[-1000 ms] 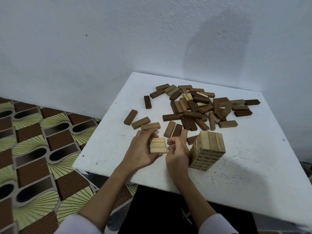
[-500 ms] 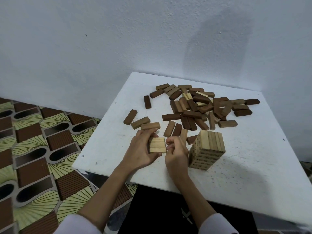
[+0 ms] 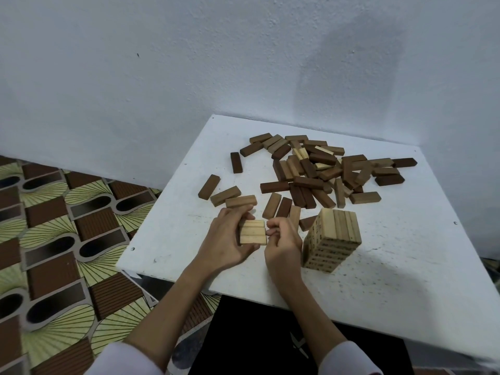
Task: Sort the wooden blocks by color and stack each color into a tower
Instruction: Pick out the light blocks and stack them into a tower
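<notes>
Pale tower [image 3: 331, 240] built; my left hand [image 3: 226, 243] and right hand [image 3: 281, 239] pinch three pale blocks [image 3: 252, 231] — brown pile [image 3: 319, 169] on counter [image 3: 392, 266] unsorted.

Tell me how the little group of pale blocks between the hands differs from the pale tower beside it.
The small group of pale blocks is one layer of three, while the pale tower has many layers. The left hand grips the group and the right hand touches its end; the tower stands alone. Both are light wood on the white table.
</notes>
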### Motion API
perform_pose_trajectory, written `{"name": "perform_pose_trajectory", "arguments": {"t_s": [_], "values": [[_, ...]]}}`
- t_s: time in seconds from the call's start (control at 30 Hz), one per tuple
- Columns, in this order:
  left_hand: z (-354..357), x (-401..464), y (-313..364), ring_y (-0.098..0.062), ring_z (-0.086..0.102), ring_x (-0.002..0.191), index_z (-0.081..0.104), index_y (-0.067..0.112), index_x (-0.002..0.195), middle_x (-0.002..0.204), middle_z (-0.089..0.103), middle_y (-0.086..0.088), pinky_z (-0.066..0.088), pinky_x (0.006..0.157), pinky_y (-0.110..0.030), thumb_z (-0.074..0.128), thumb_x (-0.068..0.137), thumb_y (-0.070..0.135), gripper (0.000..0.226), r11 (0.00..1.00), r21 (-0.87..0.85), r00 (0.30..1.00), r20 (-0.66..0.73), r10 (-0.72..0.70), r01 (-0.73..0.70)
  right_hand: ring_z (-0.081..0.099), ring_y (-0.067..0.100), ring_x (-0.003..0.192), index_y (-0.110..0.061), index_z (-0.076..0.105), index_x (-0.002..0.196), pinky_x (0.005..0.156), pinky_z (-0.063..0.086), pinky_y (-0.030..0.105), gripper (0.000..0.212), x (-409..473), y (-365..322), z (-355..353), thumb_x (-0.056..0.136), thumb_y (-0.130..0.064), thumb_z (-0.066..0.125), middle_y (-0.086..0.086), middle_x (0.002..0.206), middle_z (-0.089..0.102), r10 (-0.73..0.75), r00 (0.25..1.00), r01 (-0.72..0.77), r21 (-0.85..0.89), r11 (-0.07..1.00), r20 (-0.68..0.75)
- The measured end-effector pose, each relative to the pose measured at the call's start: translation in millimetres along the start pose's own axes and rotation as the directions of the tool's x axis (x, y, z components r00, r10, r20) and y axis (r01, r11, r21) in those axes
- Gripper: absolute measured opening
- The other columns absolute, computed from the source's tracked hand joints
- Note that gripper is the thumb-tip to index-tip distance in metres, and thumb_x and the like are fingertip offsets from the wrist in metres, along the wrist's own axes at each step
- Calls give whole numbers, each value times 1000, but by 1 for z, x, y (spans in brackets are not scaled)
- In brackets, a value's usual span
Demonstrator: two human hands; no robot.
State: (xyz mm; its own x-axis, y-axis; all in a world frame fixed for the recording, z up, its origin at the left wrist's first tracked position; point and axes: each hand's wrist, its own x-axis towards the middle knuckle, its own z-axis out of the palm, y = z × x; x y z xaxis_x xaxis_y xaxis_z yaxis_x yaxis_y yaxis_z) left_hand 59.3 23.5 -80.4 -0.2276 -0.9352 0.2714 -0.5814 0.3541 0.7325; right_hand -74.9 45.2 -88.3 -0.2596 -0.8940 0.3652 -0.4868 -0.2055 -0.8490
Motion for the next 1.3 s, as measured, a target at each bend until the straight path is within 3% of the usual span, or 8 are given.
{"name": "perform_pose_trajectory", "arguments": {"t_s": [0.3,0.47,0.77,1.07,1.3], "values": [[1,0,-2,-4,41,110,47,23,132,112,59,13,44,92,-34,72,63,35,74,1000,7,1000,7,-4,4,52,5,75,-4,59,89,63,42,10,29,1,-2,0,75,2,34,-10,80,48,-12,1000,12,18,1000,7],[1,0,-2,-5,42,111,46,23,132,117,59,11,44,92,-34,73,64,34,74,1000,10,1000,9,4,-4,53,8,74,-2,59,90,64,41,9,29,1,-3,-1,76,-1,34,-1,81,51,-5,1000,5,25,1000,6],[0,0,-1,-6,42,108,50,19,130,114,60,10,40,90,-30,72,64,33,71,1000,13,1000,-7,26,-25,52,10,72,-2,58,87,62,41,11,27,0,0,0,76,0,34,1,80,52,-7,1000,7,11,1000,-16],[0,0,-1,-3,40,107,49,19,131,113,60,11,36,88,-24,68,64,39,72,1000,25,1000,12,15,-15,50,5,72,-1,59,86,62,41,10,27,0,-1,-1,73,4,35,-17,77,45,-46,999,46,5,999,-8],[0,0,0,-5,42,109,49,19,131,113,60,11,42,90,-30,72,65,33,71,1000,29,1000,11,5,-5,50,4,70,-2,59,86,63,39,7,27,0,-2,-1,74,5,36,-17,77,45,-50,999,50,-5,999,-4]]}}
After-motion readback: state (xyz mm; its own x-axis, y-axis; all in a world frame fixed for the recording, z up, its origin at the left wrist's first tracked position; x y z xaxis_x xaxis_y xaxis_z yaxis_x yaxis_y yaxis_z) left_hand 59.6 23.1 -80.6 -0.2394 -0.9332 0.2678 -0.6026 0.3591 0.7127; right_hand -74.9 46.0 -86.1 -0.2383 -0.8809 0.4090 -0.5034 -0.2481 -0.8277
